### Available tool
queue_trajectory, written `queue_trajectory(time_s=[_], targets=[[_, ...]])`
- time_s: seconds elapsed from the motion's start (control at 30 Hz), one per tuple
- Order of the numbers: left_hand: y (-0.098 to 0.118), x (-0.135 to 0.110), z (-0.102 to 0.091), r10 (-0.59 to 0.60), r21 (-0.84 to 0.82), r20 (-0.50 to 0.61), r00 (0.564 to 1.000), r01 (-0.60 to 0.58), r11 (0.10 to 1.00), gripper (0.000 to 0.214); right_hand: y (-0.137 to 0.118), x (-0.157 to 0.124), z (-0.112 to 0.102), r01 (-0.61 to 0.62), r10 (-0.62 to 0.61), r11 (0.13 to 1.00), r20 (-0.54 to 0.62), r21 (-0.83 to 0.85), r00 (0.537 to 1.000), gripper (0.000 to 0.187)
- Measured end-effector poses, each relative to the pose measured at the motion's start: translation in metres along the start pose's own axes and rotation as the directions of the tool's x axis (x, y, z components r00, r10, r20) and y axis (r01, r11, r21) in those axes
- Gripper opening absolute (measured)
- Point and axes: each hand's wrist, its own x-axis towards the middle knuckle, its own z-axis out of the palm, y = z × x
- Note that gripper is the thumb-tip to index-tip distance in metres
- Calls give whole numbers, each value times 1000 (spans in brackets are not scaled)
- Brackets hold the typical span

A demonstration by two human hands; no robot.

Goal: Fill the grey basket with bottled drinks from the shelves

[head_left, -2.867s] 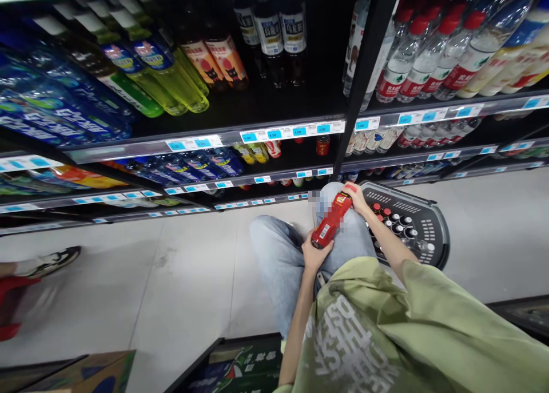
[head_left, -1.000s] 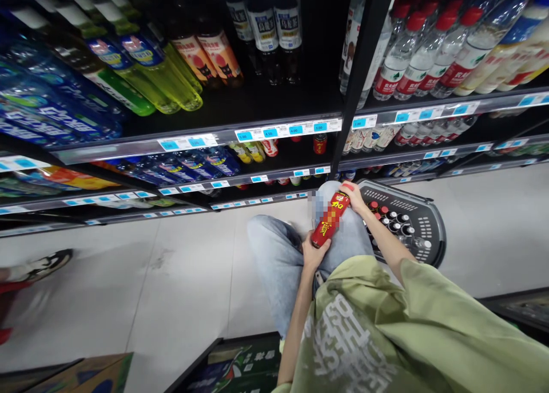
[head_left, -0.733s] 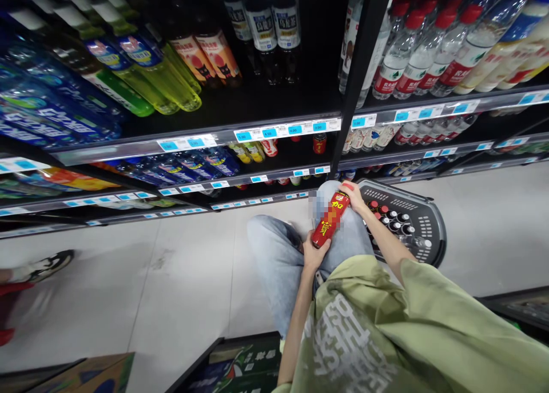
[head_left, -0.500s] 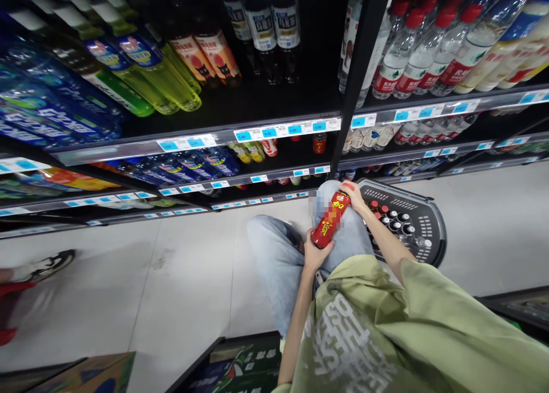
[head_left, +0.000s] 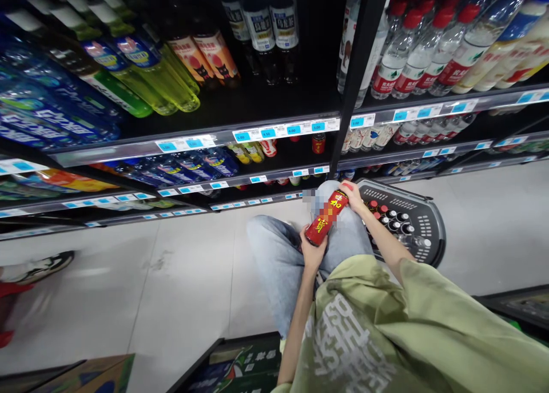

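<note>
Tilted across my bent knees is a red drink bottle (head_left: pixel 319 224) with yellow characters on its label, its cap end up and to the right. Fingers of my left hand (head_left: pixel 313 253) are wrapped around its lower end. At the upper end my right hand (head_left: pixel 352 197) is closed about the red cap and neck. Part of the label is blurred out. By my right knee a dark grey shopping basket (head_left: pixel 441 230) stands on the floor, holding several bottles (head_left: pixel 392 215) with black, red or white caps; my right forearm hides some of it.
Shelves of bottled drinks run ahead, with price tags along a shelf edge (head_left: pixel 274 132). A red can (head_left: pixel 318 143) stands on a lower shelf. At the far left is another person's shoe (head_left: pixel 45 267). Cartons (head_left: pixel 253 364) are behind me at the bottom.
The red bottle has turned slightly in my hands, and its lower end has shifted a little up and left with my left hand. My right hand stays at the cap.
</note>
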Motion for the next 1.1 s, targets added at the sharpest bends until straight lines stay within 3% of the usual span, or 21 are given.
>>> queue_trajectory(time_s=[0.33, 0.57, 0.73, 0.9, 1.1], targets=[[-4, 4, -3, 196, 96, -55, 979, -190, 977, 58, -2, 0, 1, -25, 25, 999, -11, -20, 1000, 48], [7, 1, -8, 22, 7, 55, 998, -23, 1000, 68, -9, -5, 2, -35, 35, 999, -3, 1, 999, 49], [14, 0, -10, -130, 2, 146, 981, 131, 991, 61, -12, -6, 3, -31, 31, 999, 22, -6, 999, 49], [16, 2, -12, -119, -15, 193, 974, 125, 992, 49, -12, -6, 3, -34, 34, 999, 14, -16, 999, 49], [15, 1, -11, -84, -39, 209, 974, 95, 995, 50, -11, -5, 3, -39, 39, 999, 23, -13, 999, 49]])
